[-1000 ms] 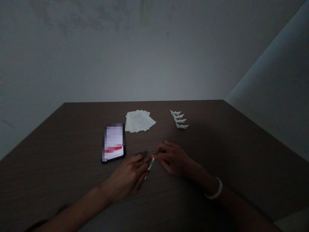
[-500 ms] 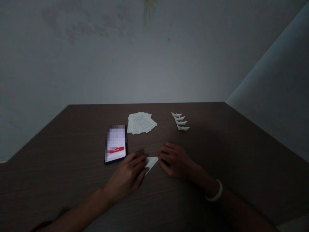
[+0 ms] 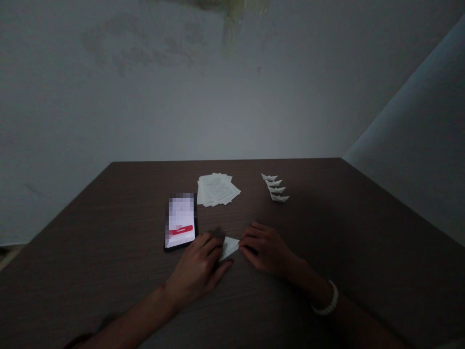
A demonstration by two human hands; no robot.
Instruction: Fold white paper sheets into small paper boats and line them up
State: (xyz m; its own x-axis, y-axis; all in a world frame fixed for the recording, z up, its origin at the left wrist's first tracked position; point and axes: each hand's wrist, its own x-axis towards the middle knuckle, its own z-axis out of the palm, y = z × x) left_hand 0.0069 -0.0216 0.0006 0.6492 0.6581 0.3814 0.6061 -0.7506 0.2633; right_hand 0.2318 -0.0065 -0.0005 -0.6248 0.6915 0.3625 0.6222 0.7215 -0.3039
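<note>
A small folded piece of white paper (image 3: 229, 247) with faint print lies on the table between my hands. My left hand (image 3: 201, 264) rests over its left part, fingers curled on the paper and thumb stretched out along its lower side. The left end of the paper is hidden under those fingers. At the right tip, my right hand (image 3: 265, 248) pinches the paper between thumb and fingers. A bead bracelet (image 3: 329, 300) circles the right wrist.
A phone (image 3: 180, 223) with a lit screen lies just beyond my left hand. Farther back is a loose stack of printed paper sheets (image 3: 218, 190). Several folded paper boats (image 3: 279, 198) stand in a row to its right. A wall (image 3: 232, 111) rises behind the table (image 3: 127, 203).
The view has tilted up and shifted slightly left. My left thumb has spread away from its fingers, and the paper's visible part looks narrower in shape. My right hand keeps its pinch.
</note>
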